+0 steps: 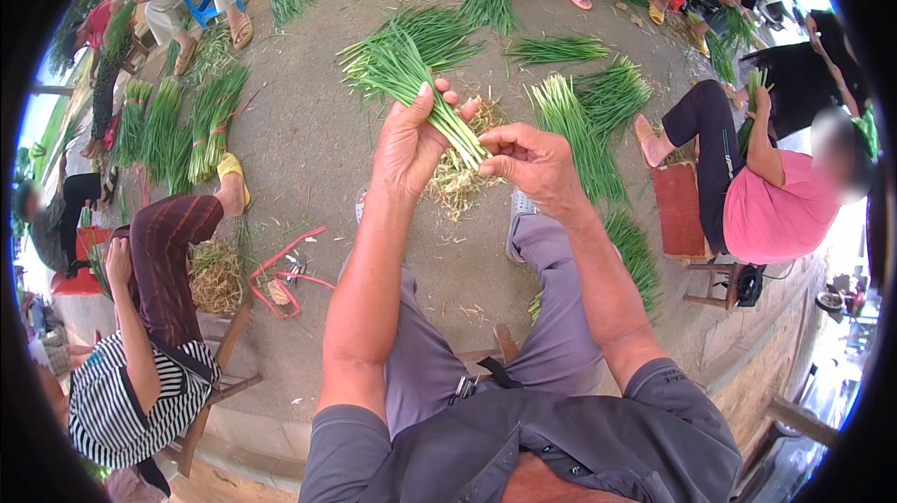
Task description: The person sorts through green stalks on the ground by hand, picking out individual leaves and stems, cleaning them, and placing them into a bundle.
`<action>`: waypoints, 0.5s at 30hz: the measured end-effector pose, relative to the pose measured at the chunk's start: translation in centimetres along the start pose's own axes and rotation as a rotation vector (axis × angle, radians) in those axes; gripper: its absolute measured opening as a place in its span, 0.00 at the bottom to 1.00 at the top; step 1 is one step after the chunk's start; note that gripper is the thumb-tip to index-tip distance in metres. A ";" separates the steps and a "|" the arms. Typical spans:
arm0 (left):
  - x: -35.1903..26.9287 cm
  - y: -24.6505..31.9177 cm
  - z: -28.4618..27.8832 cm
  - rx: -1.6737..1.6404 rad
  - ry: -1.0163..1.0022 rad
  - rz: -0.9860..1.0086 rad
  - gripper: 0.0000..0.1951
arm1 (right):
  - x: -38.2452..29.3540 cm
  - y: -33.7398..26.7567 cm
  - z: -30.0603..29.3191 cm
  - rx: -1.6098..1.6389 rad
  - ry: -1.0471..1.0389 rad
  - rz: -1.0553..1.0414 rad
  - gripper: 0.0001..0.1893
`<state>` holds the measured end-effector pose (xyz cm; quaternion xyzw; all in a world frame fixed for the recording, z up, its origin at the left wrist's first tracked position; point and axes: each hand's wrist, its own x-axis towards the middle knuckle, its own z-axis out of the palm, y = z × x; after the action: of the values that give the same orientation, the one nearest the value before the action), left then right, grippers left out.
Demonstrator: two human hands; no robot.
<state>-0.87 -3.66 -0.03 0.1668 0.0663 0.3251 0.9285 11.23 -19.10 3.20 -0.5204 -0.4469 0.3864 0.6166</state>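
My left hand (420,132) is closed around a bunch of green leafy stalks, which look like garlic chives (459,130), its leaves pointing up and left and its pale stem ends down and right. At those stem ends is my right hand (529,160), thumb and forefinger pinched together; whether a stalk is between them cannot be told. Below the hands on the ground lies a heap of dry, straw-coloured trimmings (455,188). A loose pile of chives (427,33) spreads just beyond the held bunch. Right of my right hand lies another pile with whitish stems (571,128).
Seated people work on both sides: one in a striped top (140,398) at left, one in a pink shirt (778,209) at right beside a reddish board (676,209). Tied chive bundles (210,125) and pink-red ribbon (270,272) lie to the left. Wooden stool parts (231,349) stand nearby.
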 end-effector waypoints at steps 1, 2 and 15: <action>0.0 0.0 0.0 0.000 -0.005 -0.002 0.16 | 0.0 0.2 -0.1 -0.013 -0.004 -0.015 0.14; 0.0 0.1 0.1 -0.001 -0.010 -0.004 0.16 | 0.0 0.3 -0.2 -0.026 -0.007 -0.029 0.15; 0.0 0.0 0.5 -0.038 -0.012 -0.011 0.16 | -0.1 -0.5 -0.3 -0.114 -0.014 -0.017 0.16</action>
<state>-0.72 -3.78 0.42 0.1506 0.0553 0.3200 0.9337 11.52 -19.41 3.61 -0.5482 -0.4767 0.3587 0.5862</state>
